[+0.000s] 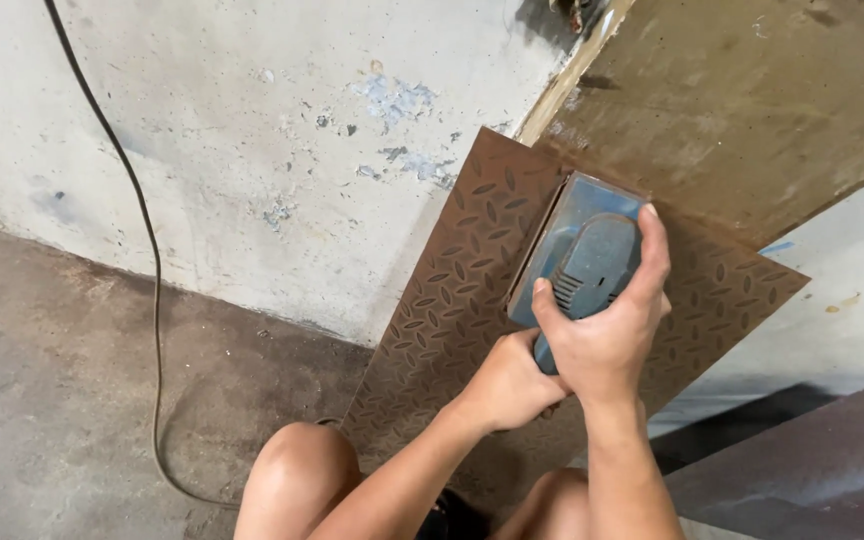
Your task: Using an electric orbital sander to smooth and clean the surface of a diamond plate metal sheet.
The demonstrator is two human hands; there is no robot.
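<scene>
On the rusty checker plate [452, 300], both hands clasp the blue sander [577, 255]: right hand [607, 330] wrapped over its body, left hand [512, 385] gripping the rear handle. Judged heavy, rigid.

Sander [592, 262] blue-grey. Metal plate [452, 300] rusty brown with raised diamond tread pattern. Wall [252, 150] off-white with blue-grey chipped patches; cable [155, 300] black, floor [52, 380] grey-brown.

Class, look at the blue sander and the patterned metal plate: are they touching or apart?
Touching. The head view shows the blue sander lying flat on the patterned metal plate with no gap at its base edge, while the right hand and left hand grip it.
</scene>
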